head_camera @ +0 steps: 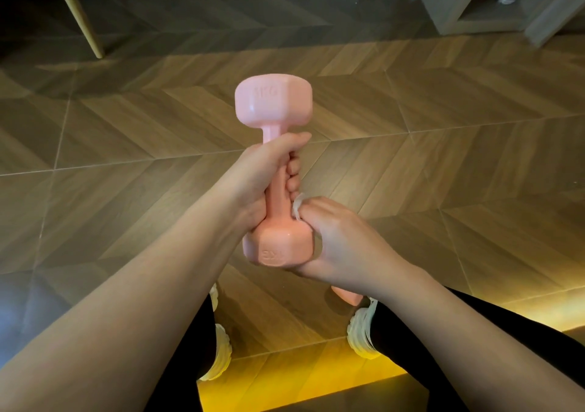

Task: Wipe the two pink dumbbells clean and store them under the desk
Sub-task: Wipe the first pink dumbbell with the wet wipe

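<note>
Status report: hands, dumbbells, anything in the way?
Left hand grips dumbbell handle. Right hand holds wipe against its lower head. Second dumbbell on floor, behind right wrist.

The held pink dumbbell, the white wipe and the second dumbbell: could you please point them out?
held pink dumbbell (273,104), head view, on its upper head.
white wipe (297,209), head view, on its crumpled visible edge.
second dumbbell (346,296), head view, on its one visible end.

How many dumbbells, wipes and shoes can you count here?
Pink dumbbells: 2, one held, one mostly hidden on the floor
Wipe: 1
White shoes: 2
Total: 5
</note>
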Demonstrator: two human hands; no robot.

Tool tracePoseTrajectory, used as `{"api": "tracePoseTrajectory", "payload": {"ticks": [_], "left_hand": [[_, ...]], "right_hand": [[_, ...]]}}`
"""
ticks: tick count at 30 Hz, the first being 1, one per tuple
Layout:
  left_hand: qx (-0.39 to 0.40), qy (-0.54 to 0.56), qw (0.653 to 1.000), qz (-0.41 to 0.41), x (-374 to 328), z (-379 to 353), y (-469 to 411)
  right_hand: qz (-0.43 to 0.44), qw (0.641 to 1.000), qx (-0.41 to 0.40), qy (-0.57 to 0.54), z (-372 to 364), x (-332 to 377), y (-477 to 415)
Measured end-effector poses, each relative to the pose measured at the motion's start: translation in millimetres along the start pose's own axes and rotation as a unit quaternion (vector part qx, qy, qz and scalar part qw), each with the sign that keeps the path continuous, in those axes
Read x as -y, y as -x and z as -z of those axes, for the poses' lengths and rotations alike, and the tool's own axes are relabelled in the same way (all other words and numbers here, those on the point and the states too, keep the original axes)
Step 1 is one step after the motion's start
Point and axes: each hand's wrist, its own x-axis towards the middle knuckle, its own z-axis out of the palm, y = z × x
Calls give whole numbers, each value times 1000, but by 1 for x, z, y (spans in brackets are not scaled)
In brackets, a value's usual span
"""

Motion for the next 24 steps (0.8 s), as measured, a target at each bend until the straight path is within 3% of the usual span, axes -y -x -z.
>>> {"api": "tracePoseTrajectory", "payload": {"ticks": [4, 7, 10, 13, 19, 24], "left_hand": [[-51, 8, 999, -2, -6, 2, -2], [-90, 7, 996, 16, -3, 5, -4], [-59, 19, 998, 16, 4, 3, -2], [-46, 37, 998, -15, 4, 0, -1], [-106, 36, 993, -38, 3, 3, -4], [-77, 39, 996, -32, 2, 6, 0]], "right_hand": [[-17, 996, -67, 61, 5, -2, 3], [-20, 998, -18, 52, 2, -1, 1], [-25, 999, 33, -11, -1, -2, 0], [-38, 999, 28, -19, 2, -5, 2], [-37, 999, -35, 16, 2, -6, 7], [-33, 997, 47, -49, 0, -1, -2]]}}
